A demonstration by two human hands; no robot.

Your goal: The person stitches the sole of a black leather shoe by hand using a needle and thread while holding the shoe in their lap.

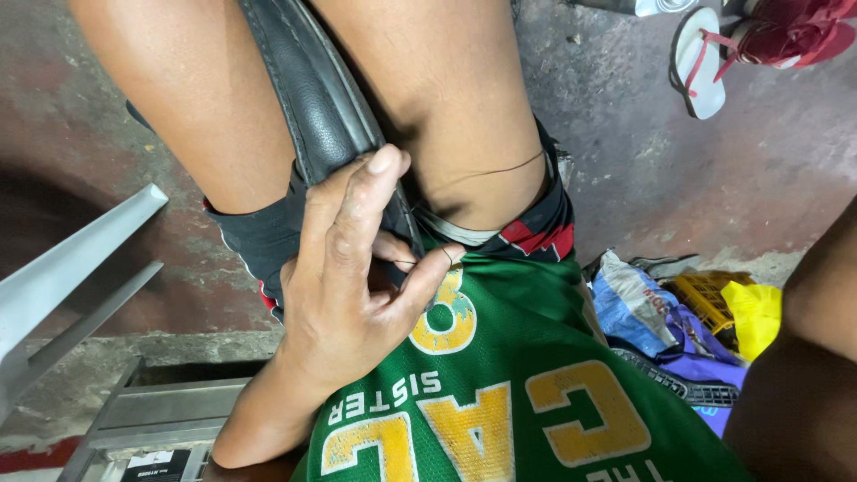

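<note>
My left hand (353, 277) reaches in from the lower left and grips a long black leather piece (312, 98) that lies between my bare thighs. Its fingers wrap over the leather's edge, and the thumb and a finger pinch together near the hem of my shorts. A thin dark thread (500, 168) runs from that spot across my right thigh. I wear a green jersey (518, 357) with yellow lettering. Only the forearm of my right arm (803, 357) shows at the right edge, with the hand out of view.
A white flip-flop with red straps (699, 62) and a red shoe (794, 36) lie on the concrete floor at the upper right. Blue, purple and yellow plastic bags (643, 312) sit beside a yellow crate (710, 299). A grey metal frame (80, 259) stands at the left.
</note>
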